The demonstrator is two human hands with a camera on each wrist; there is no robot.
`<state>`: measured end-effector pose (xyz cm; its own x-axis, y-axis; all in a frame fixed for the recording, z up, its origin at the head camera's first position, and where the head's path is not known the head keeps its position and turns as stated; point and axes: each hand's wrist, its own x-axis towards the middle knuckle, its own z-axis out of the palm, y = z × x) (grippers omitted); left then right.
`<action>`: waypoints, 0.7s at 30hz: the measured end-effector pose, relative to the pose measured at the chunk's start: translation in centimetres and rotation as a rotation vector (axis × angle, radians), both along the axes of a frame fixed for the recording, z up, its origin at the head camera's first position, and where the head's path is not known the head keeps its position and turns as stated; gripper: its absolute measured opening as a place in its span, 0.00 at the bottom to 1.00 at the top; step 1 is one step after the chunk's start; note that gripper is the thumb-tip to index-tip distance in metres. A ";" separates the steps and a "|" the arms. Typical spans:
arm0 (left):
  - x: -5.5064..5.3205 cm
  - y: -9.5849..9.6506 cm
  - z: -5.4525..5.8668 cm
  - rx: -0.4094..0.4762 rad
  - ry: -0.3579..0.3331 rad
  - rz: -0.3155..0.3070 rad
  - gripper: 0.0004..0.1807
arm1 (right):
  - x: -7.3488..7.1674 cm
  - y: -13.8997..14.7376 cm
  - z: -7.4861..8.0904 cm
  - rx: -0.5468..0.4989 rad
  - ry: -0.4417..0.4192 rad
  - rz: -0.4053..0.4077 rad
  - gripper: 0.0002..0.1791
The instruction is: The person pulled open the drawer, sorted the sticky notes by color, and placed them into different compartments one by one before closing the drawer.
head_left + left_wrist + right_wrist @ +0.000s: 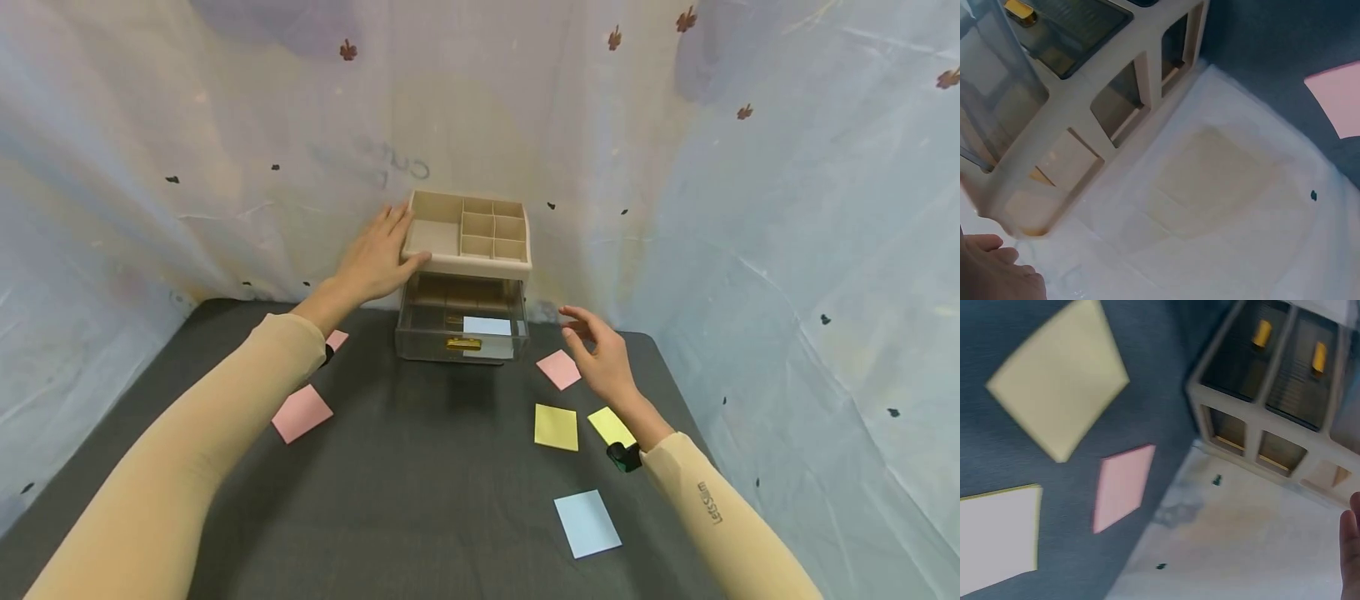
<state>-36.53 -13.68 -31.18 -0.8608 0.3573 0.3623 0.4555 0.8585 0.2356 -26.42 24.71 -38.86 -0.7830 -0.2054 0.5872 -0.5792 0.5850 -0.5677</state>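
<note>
- Lower right: square pale-blue paper note (588, 523).
- Right of centre: right hand (603, 358), with loosely bent fingers, holding nothing.
- Centre: jutting clear plastic drawer (422, 346), probably brittle; pull by small gold-coloured handle (463, 343).
- Upper centre: boxy beige plastic organizer (480, 266), likely light, stiff; brace at left side, beneath straight-fingered left hand (375, 257).

Surface (450, 475): 1 no., dk grey/blk, matte, far corners rounded. Sheeting (480, 100), as walls: far side + L & R; pale, lilac/cream ctr., bluish at sides, creased, slight sheen. Print: red-brn leaf motifs (348, 50), upper; sm. dk motifs (172, 179), lower; faint lettering (408, 165), approx. ctr. Light: diffuse; soft shadows on surface.
</note>
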 end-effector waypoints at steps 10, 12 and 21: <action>-0.1 -0.4 -0.1 -0.054 -0.090 0.002 0.47 | 3.8 1.6 -3.3 0.087 -0.088 0.052 0.19; -0.2 -0.4 0.1 -0.063 -0.093 0.001 0.48 | 4.6 2.0 -4.1 0.103 -0.089 0.060 0.19; 0.1 -0.3 0.9 -0.130 -0.109 0.011 0.48 | 8.2 4.6 -7.9 0.170 -0.174 0.127 0.20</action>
